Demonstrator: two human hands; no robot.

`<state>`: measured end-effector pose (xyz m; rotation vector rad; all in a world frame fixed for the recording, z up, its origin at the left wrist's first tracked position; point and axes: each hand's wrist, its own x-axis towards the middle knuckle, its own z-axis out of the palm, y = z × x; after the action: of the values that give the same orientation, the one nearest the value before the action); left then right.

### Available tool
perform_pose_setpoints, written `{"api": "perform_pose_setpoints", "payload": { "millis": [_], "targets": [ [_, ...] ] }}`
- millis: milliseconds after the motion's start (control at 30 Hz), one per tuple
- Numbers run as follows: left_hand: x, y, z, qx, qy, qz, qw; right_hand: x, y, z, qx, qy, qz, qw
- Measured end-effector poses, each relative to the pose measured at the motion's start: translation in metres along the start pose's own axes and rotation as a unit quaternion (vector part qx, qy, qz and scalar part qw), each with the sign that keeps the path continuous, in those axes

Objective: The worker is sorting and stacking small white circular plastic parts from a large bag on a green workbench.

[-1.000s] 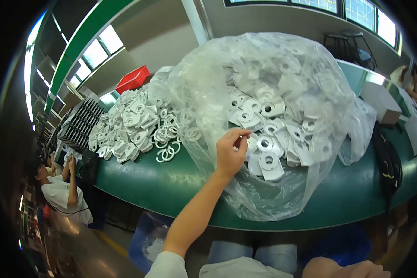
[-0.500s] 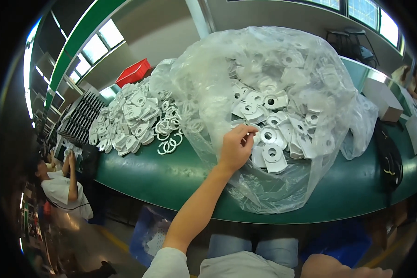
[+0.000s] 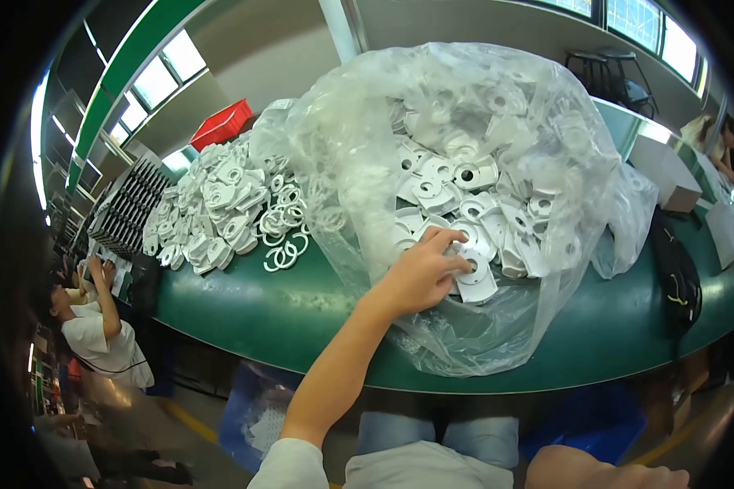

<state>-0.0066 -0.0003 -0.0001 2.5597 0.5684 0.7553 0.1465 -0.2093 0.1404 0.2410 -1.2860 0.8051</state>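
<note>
My left hand (image 3: pixel 422 275) reaches into the front of a large clear plastic bag (image 3: pixel 347 155) lying on the bench. Its thumb and index finger are spread apart over the near edge of a heap of white plates with round holes (image 3: pixel 432 187). The thumb tip is at the hole of the nearest white plate (image 3: pixel 478 287), and I cannot tell whether it presses on it. Nothing is seen gripped in this hand. At the bottom edge, to the right of my lap, part of my right arm or hand (image 3: pixel 587 471) shows; its fingers cannot be made out.
Left of the bag lie a pile of similar white parts (image 3: pixel 220 208) and several loose white rings (image 3: pixel 285 254). Beyond are a red bin (image 3: pixel 222 125) and stacked black trays (image 3: pixel 134 208). A box (image 3: pixel 665 175) and a black bag (image 3: pixel 673 269) stand right. Blue bins (image 3: pixel 240 416) sit below the green bench (image 3: pixel 236 297).
My left hand has opened from a pinch and moved slightly nearer and right, onto the nearest plates. The whole view has shifted a little. My right arm looks unmoved.
</note>
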Motion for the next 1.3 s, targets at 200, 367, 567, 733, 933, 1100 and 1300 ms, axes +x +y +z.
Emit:
{"api": "perform_pose_setpoints", "payload": {
  "millis": [200, 367, 567, 733, 933, 1100, 1300],
  "targets": [
    [0.002, 0.001, 0.006, 0.013, -0.014, 0.005, 1.0, 0.001, -0.013, -0.003, 0.002, -0.005, 0.005, 1.0],
    [0.003, 0.002, 0.006, 0.008, -0.006, 0.015, 1.0, 0.001, -0.013, -0.001, 0.005, 0.0, 0.002, 1.0],
    [0.005, 0.003, 0.0, 0.021, 0.05, 0.031, 0.998, -0.001, -0.015, -0.002, 0.013, 0.005, -0.002, 1.0],
    [0.008, 0.015, -0.011, -0.075, 0.118, -0.039, 0.989, -0.027, 0.013, -0.068, -0.294, 0.241, 0.182, 0.907],
    [0.046, 0.064, -0.005, -0.224, -0.028, -0.088, 0.97, -0.074, 0.018, -0.147, -0.378, 0.251, 0.284, 0.844],
    [0.114, 0.104, 0.051, -0.227, -0.094, -0.006, 0.969, -0.084, -0.02, -0.142, -0.28, 0.247, 0.476, 0.796],
    [0.207, 0.081, 0.156, 0.04, 0.003, 0.039, 0.998, -0.133, -0.036, -0.161, -0.242, 0.411, 0.367, 0.799]
  ]
}}
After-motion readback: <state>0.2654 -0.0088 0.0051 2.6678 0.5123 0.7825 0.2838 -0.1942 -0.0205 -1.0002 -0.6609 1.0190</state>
